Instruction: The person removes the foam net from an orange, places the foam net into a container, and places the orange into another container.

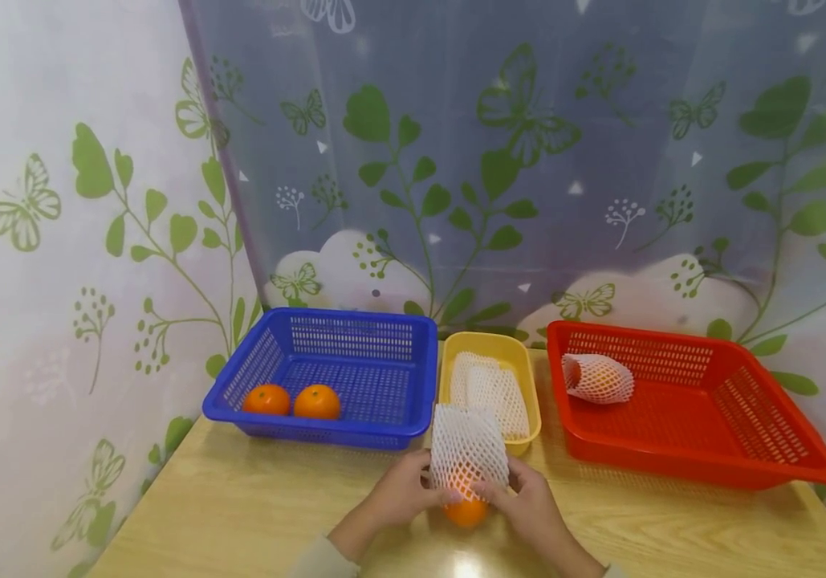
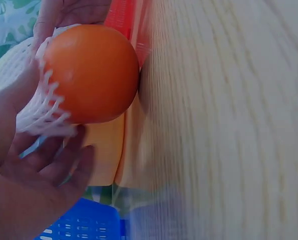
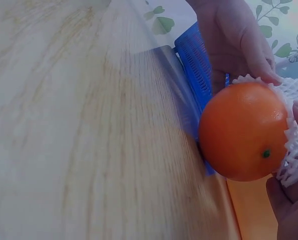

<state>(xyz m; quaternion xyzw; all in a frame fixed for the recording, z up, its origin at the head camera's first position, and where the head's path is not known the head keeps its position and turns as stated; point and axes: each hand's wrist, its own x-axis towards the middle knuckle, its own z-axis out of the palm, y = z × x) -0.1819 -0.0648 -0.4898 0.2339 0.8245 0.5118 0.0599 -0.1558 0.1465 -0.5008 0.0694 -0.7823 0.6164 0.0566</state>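
A white foam fruit net (image 1: 472, 441) is partly over an orange (image 1: 466, 512), which rests on the table in front of the yellow basket. The orange's near end sticks out of the net's mouth. My left hand (image 1: 401, 488) grips the net's left edge, thumb in front. On the other side my right hand (image 1: 531, 504) holds the net's right edge, its thumb also in front. In the left wrist view the net's scalloped rim crosses the side of the orange (image 2: 96, 75). A green stem spot shows on the orange (image 3: 244, 132) in the right wrist view.
Two bare oranges (image 1: 317, 402) lie in a blue basket (image 1: 322, 437) at the left. Behind my hands, a yellow basket (image 1: 534, 401) holds more foam nets (image 1: 495, 393). A red basket (image 1: 694, 466) at the right contains a netted orange (image 1: 604, 379). A patterned curtain (image 1: 413, 160) hangs behind.
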